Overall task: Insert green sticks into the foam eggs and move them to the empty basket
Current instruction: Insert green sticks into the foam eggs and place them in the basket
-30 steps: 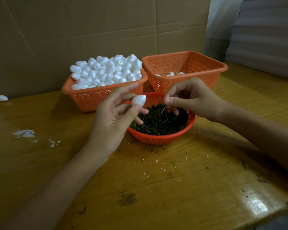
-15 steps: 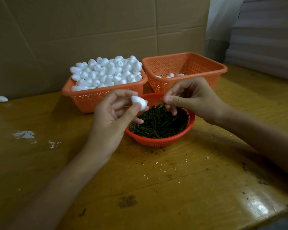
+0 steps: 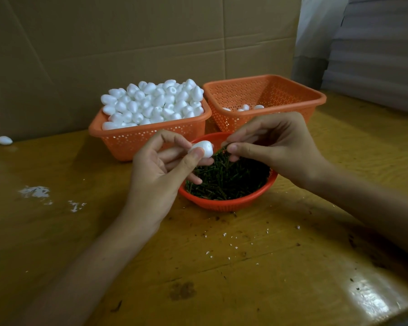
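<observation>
Three orange plastic containers on a yellow-brown wooden table (image 3: 269, 278), glossy, scuffed, glare at the near right corner. Behind, a wall of plain brown cardboard (image 3: 127, 43) with creases and seams; at right, a stack of pale grey sheets (image 3: 375, 55). White crumbs (image 3: 34, 191) smeared at left, finer specks and dark flecks scattered near the front.

Left basket (image 3: 137, 140): rectangular, perforated walls, heaped with white foam eggs (image 3: 153, 102), matte and grainy. Right basket (image 3: 316, 97): same make, just beside the left one, only a few eggs (image 3: 245, 107) showing above its near wall. Round bowl (image 3: 224, 204) in front of both, fine mesh, filled with short dark green sticks (image 3: 226, 180). Stray egg (image 3: 4, 140) far left, by the foot of the cardboard.

Left hand (image 3: 160, 175) above the bowl's left rim, thumb and forefinger pinching one egg (image 3: 201, 148), other fingers loosely curled. Right hand (image 3: 276, 147) above the bowl's far rim, thumb and forefinger pinching a stick (image 3: 219, 150), tip aimed at the egg, just short of it or touching; cannot tell which. Both forearms bare, reaching in from the near edge.
</observation>
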